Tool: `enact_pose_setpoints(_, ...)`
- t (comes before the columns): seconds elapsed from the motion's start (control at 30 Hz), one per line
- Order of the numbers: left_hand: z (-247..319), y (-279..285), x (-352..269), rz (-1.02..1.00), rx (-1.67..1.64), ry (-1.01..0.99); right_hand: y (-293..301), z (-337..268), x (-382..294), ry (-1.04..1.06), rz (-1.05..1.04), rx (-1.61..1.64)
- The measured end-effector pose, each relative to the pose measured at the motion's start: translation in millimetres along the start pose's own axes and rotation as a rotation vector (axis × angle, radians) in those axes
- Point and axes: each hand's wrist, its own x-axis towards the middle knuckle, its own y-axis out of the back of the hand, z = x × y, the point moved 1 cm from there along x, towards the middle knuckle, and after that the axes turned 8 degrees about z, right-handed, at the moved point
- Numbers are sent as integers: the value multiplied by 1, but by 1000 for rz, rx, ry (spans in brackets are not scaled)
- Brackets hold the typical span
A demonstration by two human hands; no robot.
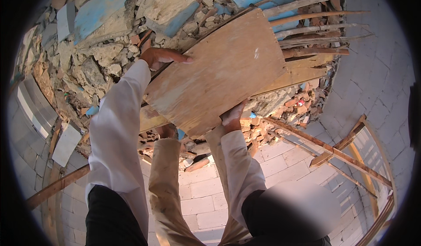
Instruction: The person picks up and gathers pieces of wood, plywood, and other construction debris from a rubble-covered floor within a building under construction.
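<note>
A worn plywood panel [217, 71] is held tilted in front of me, above a heap of rubble. My left hand [164, 56] grips its upper left edge, the thumb lying on the broad face and the fingers hidden behind. At the lower right edge, my right hand [233, 116] supports the panel from below; its fingers are out of sight behind the wood. A dark strip [204, 37] runs along the panel's upper edge. Beneath the panel, a yellowish board [296, 73] shows at the right and again at the lower left.
Broken masonry [102, 55] and blue-painted plaster slabs [102, 9] fill the far side. Rough wooden sticks [306, 19] jut out at the right. A wooden frame [358, 160] with crossed battens lies on the paved floor [204, 196]. A timber [59, 186] is at lower left.
</note>
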Motion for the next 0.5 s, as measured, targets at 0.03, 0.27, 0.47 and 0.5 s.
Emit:
enact_pose_setpoints(0.03, 3, 0, 4, -15, -2, 10, 2, -4, 2, 14, -17, 18)
enact_pose_setpoints(0.27, -9, 2, 23, 107, -453, -27, 14, -5, 6, 5, 70, 18)
enact_pose_setpoints(0.47, -3, -4, 36, 75, -433, 12, -2, -3, -1, 39, -4, -42)
enact_pose_setpoints(0.5, -7, 0, 37, 83, -433, 13, -6, 0, -3, 7, -5, -19)
